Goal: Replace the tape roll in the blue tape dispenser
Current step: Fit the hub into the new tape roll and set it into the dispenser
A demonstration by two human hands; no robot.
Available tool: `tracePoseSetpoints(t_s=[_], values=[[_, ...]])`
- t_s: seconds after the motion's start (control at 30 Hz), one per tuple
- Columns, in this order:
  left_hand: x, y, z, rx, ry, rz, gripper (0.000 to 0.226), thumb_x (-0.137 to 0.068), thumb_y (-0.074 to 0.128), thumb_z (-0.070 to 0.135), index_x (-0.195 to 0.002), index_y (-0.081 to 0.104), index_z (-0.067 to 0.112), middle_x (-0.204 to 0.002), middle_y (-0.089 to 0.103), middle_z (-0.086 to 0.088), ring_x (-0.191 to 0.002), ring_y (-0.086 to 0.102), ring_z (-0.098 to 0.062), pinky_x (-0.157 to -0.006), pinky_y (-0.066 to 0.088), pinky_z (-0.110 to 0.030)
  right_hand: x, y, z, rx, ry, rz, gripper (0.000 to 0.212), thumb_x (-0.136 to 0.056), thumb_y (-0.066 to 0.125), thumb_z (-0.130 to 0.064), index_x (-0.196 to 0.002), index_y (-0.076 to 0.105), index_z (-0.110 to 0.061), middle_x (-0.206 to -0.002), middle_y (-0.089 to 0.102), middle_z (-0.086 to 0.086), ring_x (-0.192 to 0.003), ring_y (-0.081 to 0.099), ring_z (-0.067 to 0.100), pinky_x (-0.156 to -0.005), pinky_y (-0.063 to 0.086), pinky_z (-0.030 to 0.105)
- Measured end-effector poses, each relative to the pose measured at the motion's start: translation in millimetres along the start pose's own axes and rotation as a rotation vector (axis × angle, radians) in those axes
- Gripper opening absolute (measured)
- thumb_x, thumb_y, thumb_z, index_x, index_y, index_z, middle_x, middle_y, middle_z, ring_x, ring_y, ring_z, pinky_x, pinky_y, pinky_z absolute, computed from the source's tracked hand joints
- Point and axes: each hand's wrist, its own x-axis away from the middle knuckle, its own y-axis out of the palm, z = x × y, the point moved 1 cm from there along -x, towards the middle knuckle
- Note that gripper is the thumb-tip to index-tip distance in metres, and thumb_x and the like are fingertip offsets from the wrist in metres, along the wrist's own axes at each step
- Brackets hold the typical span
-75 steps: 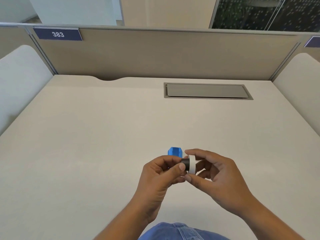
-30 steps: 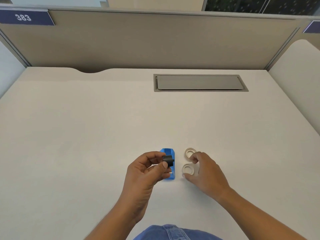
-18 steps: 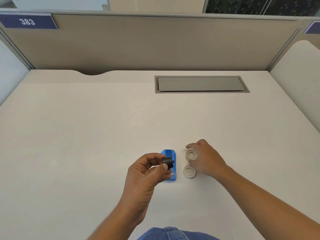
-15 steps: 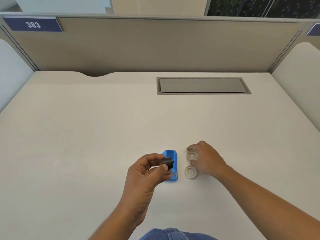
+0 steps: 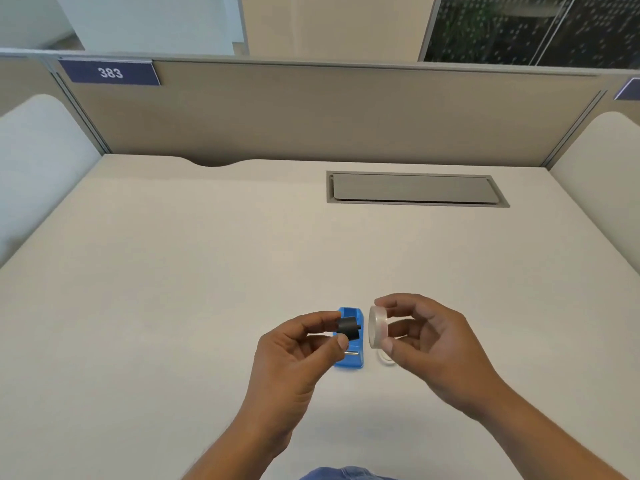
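The blue tape dispenser point(image 5: 352, 358) lies on the desk point(image 5: 173, 289) between my hands, its roll bay without a roll. My left hand point(image 5: 298, 355) pinches the black spool core point(image 5: 347, 328) just above the dispenser. My right hand point(image 5: 433, 348) holds a clear tape roll point(image 5: 376, 327) on edge between thumb and fingers, a short gap to the right of the core. A second tape roll point(image 5: 383, 358) lies flat on the desk under my right hand, mostly hidden by it.
A grey cable hatch point(image 5: 415, 188) is set into the desk at the back right. A beige partition point(image 5: 329, 112) with a "383" label point(image 5: 110, 73) closes the far edge. White side panels flank the desk.
My right hand has lifted one tape roll off the desk and turned it on edge toward the core. The other roll stays on the desk. My left hand has kept hold of the core.
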Motion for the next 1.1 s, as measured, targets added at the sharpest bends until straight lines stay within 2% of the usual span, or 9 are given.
tracePoseSetpoints(t_s=[0.1,0.23,0.37,0.5,0.67,0.77,0.87,1.0,1.1], values=[[4.8,1.3,2.3,-0.046,0.011,-0.022,0.029,-0.083,0.075,0.003,-0.098,0.077,0.028,-0.091,0.079,-0.007,-0.077,0.068,-0.017,-0.081,0.056,-0.03,12.8,8.8,-13.0,-0.028,-0.033,-0.017,0.037,-0.072,0.076,-0.01,-0.103,0.072,-0.029,-0.104,0.074,-0.002,-0.082,0.072,0.019,-0.065,0.054,0.02],[10.0,3.0,5.7,-0.062,0.035,-0.038,0.03,-0.082,0.075,0.001,-0.097,0.078,0.027,-0.09,0.079,-0.007,-0.075,0.068,-0.016,-0.076,0.057,-0.023,19.4,16.0,-22.5,-0.011,-0.071,-0.014,0.034,-0.069,0.077,-0.022,-0.102,0.073,-0.032,-0.103,0.075,-0.002,-0.084,0.074,0.022,-0.069,0.055,0.02],[13.6,2.7,7.8,-0.043,0.056,-0.057,0.029,-0.081,0.074,-0.001,-0.096,0.078,0.024,-0.091,0.079,-0.006,-0.076,0.069,-0.016,-0.072,0.055,-0.021,22.3,18.2,-23.2,-0.006,-0.074,-0.003,0.036,-0.07,0.078,-0.023,-0.105,0.073,-0.031,-0.103,0.075,-0.002,-0.087,0.074,0.023,-0.072,0.056,0.021],[15.8,3.2,6.9,-0.022,0.06,-0.064,0.026,-0.079,0.076,-0.001,-0.094,0.078,0.02,-0.092,0.079,-0.007,-0.078,0.072,-0.017,-0.07,0.055,-0.02,24.4,22.3,-21.9,0.0,-0.073,-0.015,0.039,-0.072,0.079,-0.019,-0.109,0.072,-0.029,-0.106,0.075,0.0,-0.09,0.073,0.025,-0.075,0.057,0.024],[18.1,-0.5,6.2,0.008,0.038,-0.067,0.025,-0.071,0.08,0.023,-0.095,0.077,0.017,-0.094,0.079,-0.008,-0.086,0.074,-0.025,-0.071,0.058,-0.025,25.1,23.3,-21.7,0.003,-0.069,-0.005,0.041,-0.073,0.078,-0.012,-0.109,0.072,-0.03,-0.106,0.074,-0.002,-0.088,0.073,0.025,-0.075,0.057,0.024],[19.9,-1.1,6.5,0.003,0.04,-0.074,0.021,-0.075,0.077,0.02,-0.096,0.077,0.016,-0.094,0.079,-0.008,-0.087,0.074,-0.025,-0.072,0.059,-0.027,25.5,25.0,-21.9,0.003,-0.068,-0.001,0.04,-0.073,0.078,-0.014,-0.11,0.073,-0.029,-0.106,0.074,-0.002,-0.088,0.073,0.025,-0.075,0.058,0.025],[19.6,-1.5,4.9,-0.021,0.039,-0.054,0.015,-0.085,0.072,0.006,-0.093,0.078,0.018,-0.092,0.079,-0.006,-0.086,0.074,-0.023,-0.07,0.058,-0.025,25.6,26.2,-22.2,0.012,-0.065,0.0,0.042,-0.072,0.079,-0.014,-0.11,0.073,-0.03,-0.106,0.075,-0.002,-0.088,0.073,0.025,-0.075,0.058,0.024],[18.4,-1.1,3.5,-0.068,0.037,-0.037,0.005,-0.083,0.074,0.016,-0.085,0.079,0.017,-0.086,0.079,-0.006,-0.082,0.073,-0.021,-0.068,0.056,-0.023,26.1,27.2,-21.9,0.002,-0.061,0.014,0.038,-0.068,0.082,-0.023,-0.104,0.071,-0.033,-0.103,0.075,-0.004,-0.086,0.074,0.024,-0.073,0.058,0.022],[16.3,-1.8,0.5,-0.13,0.051,-0.025,0.005,-0.085,0.073,0.018,-0.086,0.079,0.019,-0.087,0.079,-0.003,-0.083,0.071,-0.024,-0.071,0.058,-0.03,26.5,26.7,-19.5,-0.003,-0.026,0.007,0.033,-0.068,0.084,-0.024,-0.098,0.071,-0.03,-0.102,0.076,-0.004,-0.086,0.075,0.023,-0.07,0.058,0.022]])
